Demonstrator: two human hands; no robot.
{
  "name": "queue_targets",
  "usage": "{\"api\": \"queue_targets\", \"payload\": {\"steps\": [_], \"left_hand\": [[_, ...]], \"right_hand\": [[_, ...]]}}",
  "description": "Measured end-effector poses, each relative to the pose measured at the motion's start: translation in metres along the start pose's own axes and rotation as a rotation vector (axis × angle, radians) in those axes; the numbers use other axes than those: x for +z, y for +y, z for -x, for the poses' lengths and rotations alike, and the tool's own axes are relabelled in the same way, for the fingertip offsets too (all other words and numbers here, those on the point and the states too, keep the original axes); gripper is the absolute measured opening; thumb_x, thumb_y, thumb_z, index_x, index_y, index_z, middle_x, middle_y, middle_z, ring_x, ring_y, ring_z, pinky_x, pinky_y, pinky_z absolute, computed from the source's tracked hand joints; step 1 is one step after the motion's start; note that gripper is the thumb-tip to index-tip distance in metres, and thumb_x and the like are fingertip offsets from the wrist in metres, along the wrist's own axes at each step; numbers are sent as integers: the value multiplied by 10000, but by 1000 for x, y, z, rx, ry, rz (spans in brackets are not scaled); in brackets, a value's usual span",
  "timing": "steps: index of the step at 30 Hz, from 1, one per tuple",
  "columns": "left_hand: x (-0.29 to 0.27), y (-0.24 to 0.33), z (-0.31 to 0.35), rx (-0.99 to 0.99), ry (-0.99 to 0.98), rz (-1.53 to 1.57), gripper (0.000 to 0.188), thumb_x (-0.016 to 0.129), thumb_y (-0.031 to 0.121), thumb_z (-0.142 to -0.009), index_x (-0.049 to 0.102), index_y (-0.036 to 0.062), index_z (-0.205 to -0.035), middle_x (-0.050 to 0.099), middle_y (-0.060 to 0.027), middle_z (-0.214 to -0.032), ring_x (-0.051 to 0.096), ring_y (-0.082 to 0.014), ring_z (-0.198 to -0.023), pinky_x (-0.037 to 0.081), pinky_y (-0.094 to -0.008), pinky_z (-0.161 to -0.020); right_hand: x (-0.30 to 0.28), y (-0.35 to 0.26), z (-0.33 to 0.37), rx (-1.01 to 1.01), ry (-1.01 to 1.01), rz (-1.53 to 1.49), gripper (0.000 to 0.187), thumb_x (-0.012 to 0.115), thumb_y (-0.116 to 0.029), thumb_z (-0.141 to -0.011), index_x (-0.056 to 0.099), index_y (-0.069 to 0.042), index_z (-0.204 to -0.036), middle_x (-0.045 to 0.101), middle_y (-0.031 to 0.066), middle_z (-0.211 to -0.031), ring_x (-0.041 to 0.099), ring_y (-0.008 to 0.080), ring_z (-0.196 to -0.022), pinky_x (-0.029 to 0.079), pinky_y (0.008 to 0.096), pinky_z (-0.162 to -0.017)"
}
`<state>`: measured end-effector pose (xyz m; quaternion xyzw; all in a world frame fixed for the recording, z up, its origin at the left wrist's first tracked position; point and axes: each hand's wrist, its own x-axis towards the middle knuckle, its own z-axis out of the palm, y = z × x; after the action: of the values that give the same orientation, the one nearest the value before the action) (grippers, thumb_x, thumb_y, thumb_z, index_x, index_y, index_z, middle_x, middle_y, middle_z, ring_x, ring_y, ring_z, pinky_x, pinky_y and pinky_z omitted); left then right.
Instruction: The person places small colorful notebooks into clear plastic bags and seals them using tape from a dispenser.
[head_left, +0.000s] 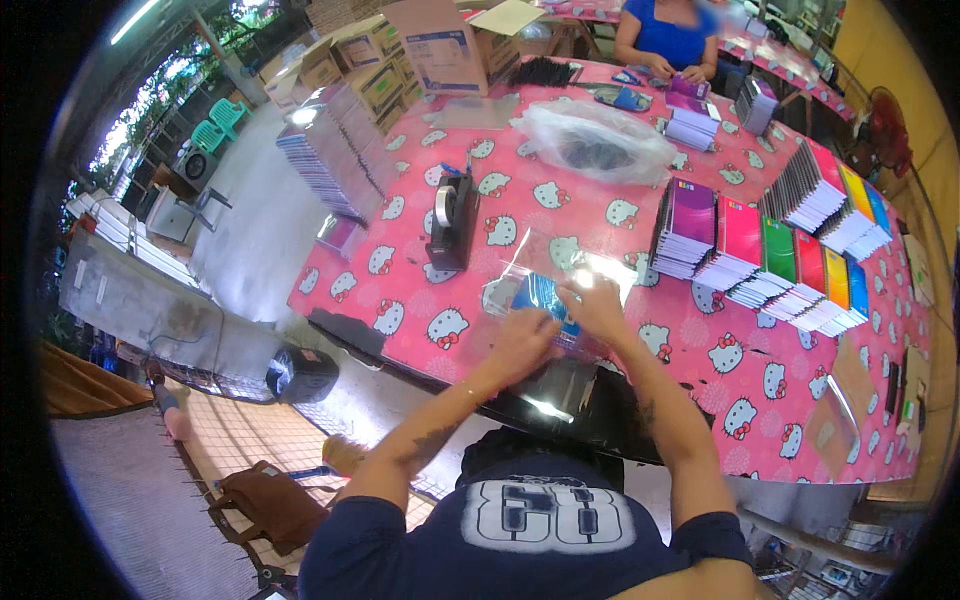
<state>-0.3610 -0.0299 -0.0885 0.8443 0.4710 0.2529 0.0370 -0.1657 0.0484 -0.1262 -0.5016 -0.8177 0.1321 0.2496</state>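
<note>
Booklet [535, 291], single and blue, lies mid-frame under curled left hand [528, 338] and right hand [598, 304]; whether either pinches, I cannot tell. One tape dispenser [459, 230] stands left of centre, two green chairs [207, 137] upper left.

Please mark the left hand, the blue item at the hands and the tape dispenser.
Left hand [526, 338]: head view, back of the hand.
Blue item [541, 293]: head view, exposed blue surface.
Tape dispenser [457, 230]: head view, black body.

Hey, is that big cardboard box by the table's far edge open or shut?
Open. The cardboard box has top flaps raised and splayed outward; its inside is hidden.
</note>
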Motion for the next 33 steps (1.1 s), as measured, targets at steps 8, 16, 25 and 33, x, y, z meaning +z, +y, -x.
{"api": "queue_targets", "payload": {"steps": [8,16,25,33], "left_hand": [[-14,-21,-7,-429,81,622,368,492,-5,-934,594,33,-1286,666,-208,-1092,651,-354,-1017,504,-401,-902],[-14,-118,-14,-434,606,98,321,632,123,-933,620,-1,-1229,662,-143,-1020,629,-250,-916,489,-398,-823],[-29,-245,15,-744,482,967,225,723,199,-908,685,41,-1064,687,-45,-909,639,-151,-825,483,-279,-740],[-83,-191,-6,-804,-117,-155,140,695,104,-862,723,61,-992,739,-119,-911,699,-170,-764,545,-334,-687]], "right_hand": [[-85,39,-32,487,-733,-1011,824,315,-662,-1001,551,42,-1357,709,270,-1074,722,300,-927,548,368,-840],[-118,-41,26,-228,138,-86,540,672,-462,-916,631,-57,-1271,568,187,-1368,539,333,-1270,380,502,-1082],[-118,-104,17,-163,177,-67,257,740,-248,-846,699,-145,-1078,612,91,-1288,547,295,-1232,310,498,-1103],[-99,-128,11,-63,129,105,325,727,-317,-844,708,-148,-1121,675,39,-1107,584,233,-1114,350,442,-976]]}}
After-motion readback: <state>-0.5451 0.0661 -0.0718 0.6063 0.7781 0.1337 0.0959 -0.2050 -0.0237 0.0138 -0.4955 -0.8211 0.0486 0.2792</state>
